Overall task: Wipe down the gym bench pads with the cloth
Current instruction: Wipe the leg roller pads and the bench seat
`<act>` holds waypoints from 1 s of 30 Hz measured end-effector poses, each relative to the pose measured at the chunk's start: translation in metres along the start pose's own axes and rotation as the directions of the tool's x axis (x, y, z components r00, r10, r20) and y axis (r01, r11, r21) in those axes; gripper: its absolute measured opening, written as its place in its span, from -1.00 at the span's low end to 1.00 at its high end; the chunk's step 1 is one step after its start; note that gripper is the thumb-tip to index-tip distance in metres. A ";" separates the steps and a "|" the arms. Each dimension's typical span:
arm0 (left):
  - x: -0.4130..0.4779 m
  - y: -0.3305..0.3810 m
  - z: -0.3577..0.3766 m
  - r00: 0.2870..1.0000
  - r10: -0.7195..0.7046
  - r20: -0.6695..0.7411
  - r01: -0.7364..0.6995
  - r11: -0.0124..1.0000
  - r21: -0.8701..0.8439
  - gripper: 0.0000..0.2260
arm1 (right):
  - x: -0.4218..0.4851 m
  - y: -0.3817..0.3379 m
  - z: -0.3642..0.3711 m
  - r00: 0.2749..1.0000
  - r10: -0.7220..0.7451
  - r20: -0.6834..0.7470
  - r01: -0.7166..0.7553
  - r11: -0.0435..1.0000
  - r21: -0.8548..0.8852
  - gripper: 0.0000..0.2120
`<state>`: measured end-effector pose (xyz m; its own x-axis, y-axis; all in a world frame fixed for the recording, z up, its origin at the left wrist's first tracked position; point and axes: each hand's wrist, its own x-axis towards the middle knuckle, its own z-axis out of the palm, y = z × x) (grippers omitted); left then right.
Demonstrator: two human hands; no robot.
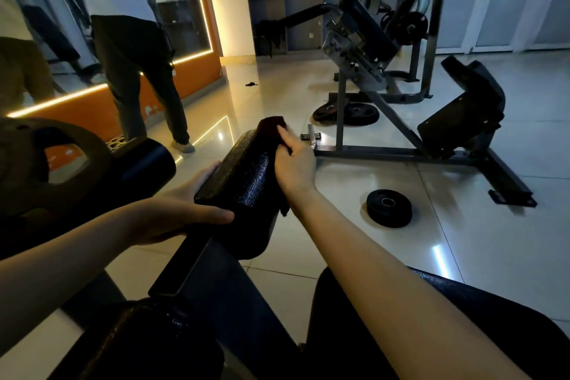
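At the far end of the pad, the right hand has the dark cloth bunched under curled fingers, pressed to the pad's upper right edge. A tail of cloth seems to hang below the wrist, against the pad's right flank; too dark to be sure.

The left hand clasps the near-left end of the pad. Thumb lies along the near face, other fingers round the far-left side, steadying it. Pad is black and pebble-textured, mounted on a dark metal arm that runs from under its near end towards the camera.

Key relation: the pad's long axis runs away from the person, rising from near end to far end. Cloth sits at the far end, so the rest of the length lies back along that axis, towards the wrist. Right hand is the one on the work; left only braces. My guess is that the next stroke is a pull along the length, not across it.

Right of the pad, a weight plate lies flat on the tiled floor. Nearer than the pad, under the right forearm, is a second pad, well apart from the cloth.
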<state>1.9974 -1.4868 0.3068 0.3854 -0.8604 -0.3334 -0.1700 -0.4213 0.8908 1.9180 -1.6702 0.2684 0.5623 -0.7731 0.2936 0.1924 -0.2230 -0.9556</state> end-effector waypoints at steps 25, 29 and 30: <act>0.010 0.031 0.042 0.958 0.121 -0.262 0.148 0.572 0.807 0.36 | -0.023 0.002 -0.002 0.999 -0.002 -0.054 0.003 1.000 0.021 -0.59; 0.010 0.031 0.040 0.960 0.123 -0.250 0.129 0.598 0.791 0.35 | -0.012 -0.001 -0.003 0.997 0.058 -0.059 -0.057 0.998 0.029 -0.59; 0.010 0.030 0.039 0.960 0.125 -0.250 0.124 0.610 0.782 0.35 | -0.020 -0.004 -0.004 0.997 0.058 -0.047 -0.056 0.998 0.042 -0.59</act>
<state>1.9606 -1.5194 0.3182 0.5753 -0.8073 -0.1316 -0.7656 -0.5881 0.2607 1.9027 -1.6559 0.2658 0.5342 -0.8115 0.2368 0.1943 -0.1547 -0.9687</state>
